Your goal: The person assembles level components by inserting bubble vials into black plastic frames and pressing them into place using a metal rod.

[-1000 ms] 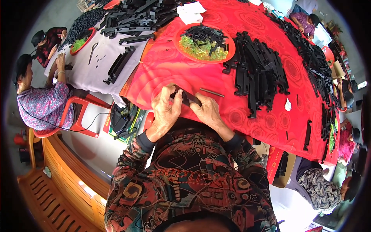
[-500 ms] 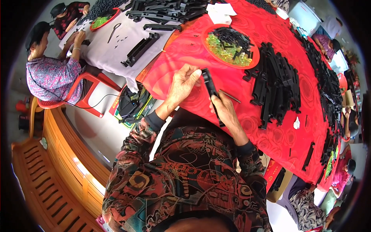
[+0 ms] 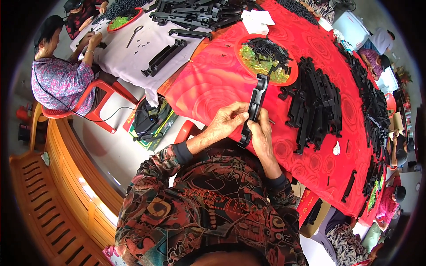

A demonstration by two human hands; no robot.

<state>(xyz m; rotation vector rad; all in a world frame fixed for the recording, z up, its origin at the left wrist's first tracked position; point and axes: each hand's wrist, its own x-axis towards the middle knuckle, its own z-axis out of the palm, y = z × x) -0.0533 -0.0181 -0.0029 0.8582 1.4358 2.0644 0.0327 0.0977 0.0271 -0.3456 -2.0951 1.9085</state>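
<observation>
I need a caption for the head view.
Left hand and right hand hold a long black part by a red tablecloth.

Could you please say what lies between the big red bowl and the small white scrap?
A pile of black strips lies between the bowl and scrap, in the head view.

The black bar (image 3: pixel 256 100) is partly hidden by the right hand (image 3: pixel 263 135); beyond it, the red bowl (image 3: pixel 291 75) is partly covered.
</observation>
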